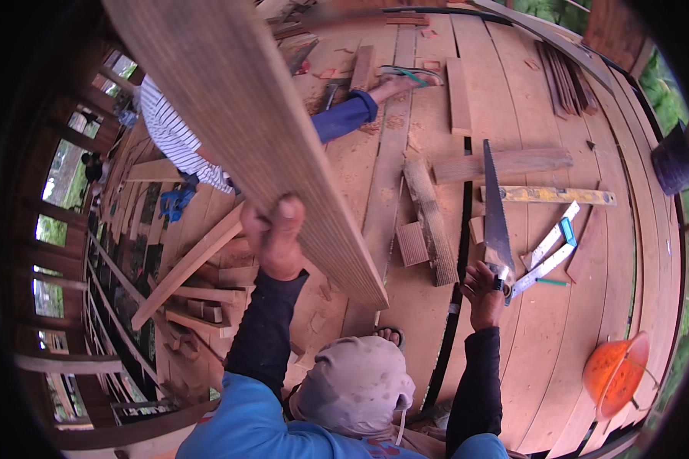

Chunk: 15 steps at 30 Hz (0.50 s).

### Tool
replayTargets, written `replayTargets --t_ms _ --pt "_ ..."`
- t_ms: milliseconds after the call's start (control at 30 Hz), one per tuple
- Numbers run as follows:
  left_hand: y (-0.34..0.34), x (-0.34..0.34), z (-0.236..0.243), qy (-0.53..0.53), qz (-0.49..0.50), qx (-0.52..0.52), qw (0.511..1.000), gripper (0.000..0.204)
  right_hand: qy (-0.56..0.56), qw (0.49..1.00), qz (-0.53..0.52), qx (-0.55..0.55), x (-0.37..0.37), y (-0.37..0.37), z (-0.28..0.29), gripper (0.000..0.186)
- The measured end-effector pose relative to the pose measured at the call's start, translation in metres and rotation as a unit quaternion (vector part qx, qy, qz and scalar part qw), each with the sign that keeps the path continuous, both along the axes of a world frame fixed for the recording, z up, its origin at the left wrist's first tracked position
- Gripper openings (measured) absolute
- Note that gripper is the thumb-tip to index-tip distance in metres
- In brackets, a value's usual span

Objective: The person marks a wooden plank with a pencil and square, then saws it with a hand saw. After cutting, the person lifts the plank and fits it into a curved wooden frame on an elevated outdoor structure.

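Note:
A long, wide wooden board (268, 138) slants across the view from the upper left toward the middle. My left hand (277, 239) grips it at its near edge, the thumb lying on the face; the board hides the fingers' far side. On the right, my right hand (482, 294) is closed around the handle of a hand saw (496, 210), whose blade points up and away from me. The saw stands apart from the board. Close to the saw lie a yellow spirit level (547, 196), a metal folding square (547, 256) and a thin green stick (551, 281).
Short wood offcuts (429, 222) lie between board and saw. Another person in a striped shirt (177, 134) is beyond the board, one leg stretched out. An orange helmet-like container (616, 375) sits at right, a dark bucket (677, 159) farther off. Gaps run between floor planks.

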<state>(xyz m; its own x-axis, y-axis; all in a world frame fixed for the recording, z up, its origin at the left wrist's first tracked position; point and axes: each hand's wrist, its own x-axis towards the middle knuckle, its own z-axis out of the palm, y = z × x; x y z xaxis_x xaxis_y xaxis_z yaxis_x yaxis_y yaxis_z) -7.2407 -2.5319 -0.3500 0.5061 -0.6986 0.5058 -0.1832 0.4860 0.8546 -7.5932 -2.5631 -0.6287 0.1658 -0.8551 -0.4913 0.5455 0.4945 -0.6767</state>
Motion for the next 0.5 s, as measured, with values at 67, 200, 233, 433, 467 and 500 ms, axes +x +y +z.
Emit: replayTargets --t_ms 67,200,233,433,467,500 --pt "-0.001 -0.016 -0.002 -0.03 -0.063 0.001 0.998 0.057 0.027 1.0 0.0 -0.016 -0.009 -0.007 0.008 0.073" --pt "-0.002 -0.046 0.021 0.012 -0.104 0.027 0.994 0.06 0.021 0.999 0.03 -0.031 -0.022 -0.019 0.018 0.067" --pt "-0.004 -0.046 0.025 0.013 -0.12 0.038 0.992 0.062 0.012 0.998 0.039 -0.045 -0.026 -0.025 0.02 0.064" --pt "-0.015 -0.023 0.033 0.042 -0.27 0.136 0.952 0.082 0.047 0.997 0.041 -0.037 -0.024 -0.042 0.022 0.056" --pt "-0.017 -0.018 0.036 0.06 -0.303 0.147 0.94 0.086 0.041 0.997 0.047 -0.042 -0.015 -0.044 0.024 0.056" --pt "-0.018 -0.018 0.036 0.089 -0.323 0.17 0.927 0.089 0.039 0.997 0.05 -0.047 -0.012 -0.045 0.025 0.056"
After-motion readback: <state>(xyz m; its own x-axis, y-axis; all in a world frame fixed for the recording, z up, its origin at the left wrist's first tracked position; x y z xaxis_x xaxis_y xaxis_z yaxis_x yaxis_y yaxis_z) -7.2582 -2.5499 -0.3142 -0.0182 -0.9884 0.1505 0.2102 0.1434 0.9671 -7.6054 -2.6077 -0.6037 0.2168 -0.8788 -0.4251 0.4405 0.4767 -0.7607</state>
